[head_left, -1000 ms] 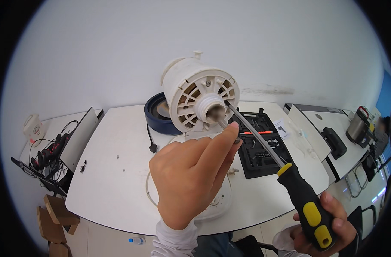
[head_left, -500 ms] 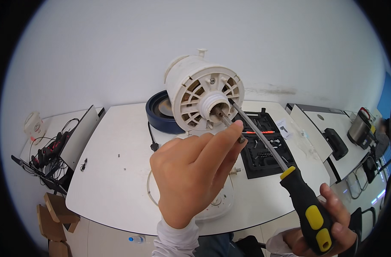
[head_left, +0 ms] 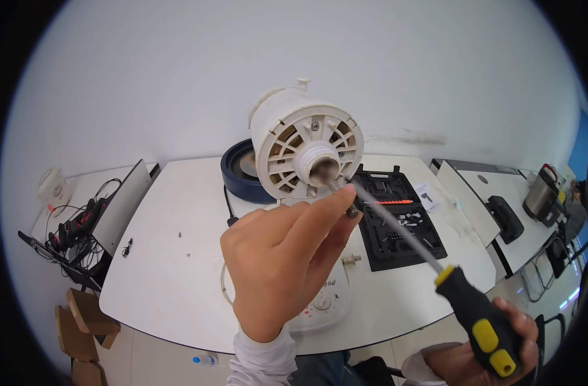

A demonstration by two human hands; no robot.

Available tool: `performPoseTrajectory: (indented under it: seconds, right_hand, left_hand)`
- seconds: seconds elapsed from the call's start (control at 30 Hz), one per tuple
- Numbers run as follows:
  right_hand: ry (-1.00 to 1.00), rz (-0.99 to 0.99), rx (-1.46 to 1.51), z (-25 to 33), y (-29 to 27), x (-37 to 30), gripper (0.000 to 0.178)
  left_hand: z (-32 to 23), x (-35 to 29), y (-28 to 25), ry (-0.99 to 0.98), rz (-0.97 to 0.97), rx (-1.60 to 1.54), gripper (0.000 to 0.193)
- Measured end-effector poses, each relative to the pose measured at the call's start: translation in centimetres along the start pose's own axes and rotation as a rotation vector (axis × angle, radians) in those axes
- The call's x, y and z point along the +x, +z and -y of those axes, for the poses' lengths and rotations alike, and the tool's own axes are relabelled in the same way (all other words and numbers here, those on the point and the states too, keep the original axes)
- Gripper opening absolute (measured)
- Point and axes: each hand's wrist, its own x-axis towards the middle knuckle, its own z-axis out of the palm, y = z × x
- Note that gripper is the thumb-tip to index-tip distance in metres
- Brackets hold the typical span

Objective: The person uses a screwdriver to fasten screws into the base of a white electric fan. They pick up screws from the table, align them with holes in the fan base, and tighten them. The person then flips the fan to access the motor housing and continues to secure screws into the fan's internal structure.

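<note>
A white cylindrical housing (head_left: 284, 106) with vented ribs faces me, a threaded collar (head_left: 315, 162) at its middle. My left hand (head_left: 275, 260) pinches a short metal rod (head_left: 352, 211) between thumb and index finger. The rod's far end is at the collar's lower rim; whether it touches is hard to see. My right hand (head_left: 522, 341), at lower right, grips a screwdriver (head_left: 464, 293) with a black and yellow handle. Its blurred shaft slants up left, tip near my left fingertips. Beneath my left hand lies a white base plate (head_left: 320, 315), partly hidden.
A dark blue round basin-like part (head_left: 242, 183) with a black cord stands behind the housing. An open black tool case (head_left: 403, 238) lies to the right on the white table (head_left: 165, 283). A metal fitting (head_left: 352, 259) and small screws lie about. Side tables hold cables and a kettle (head_left: 542, 196).
My left hand has drawn the rod outward and slightly down from the collar. The screwdriver has moved down and right, its tip away from the housing's face.
</note>
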Motion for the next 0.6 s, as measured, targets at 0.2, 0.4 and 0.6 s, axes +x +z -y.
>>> performPoseTrajectory:
  seconds: [0.2,0.4,0.6]
  right_hand:
    - [0.014,-0.252,-0.108,-0.3,-0.8,-1.3,0.049]
    - [0.820,-0.070,-0.184,-2.5,-7.8,-8.6,0.047]
    - [1.695,-0.448,0.727,-3.3,-8.0,-19.0,0.042]
  left_hand:
    - [1.3,0.0,-0.9,0.047,0.065,-0.051,0.032]
    - [2.9,-2.6,-3.8,-0.017,-0.007,-0.206,0.028]
    - [18.8,-11.1,-12.0,-0.648,-0.092,0.147,0.010]
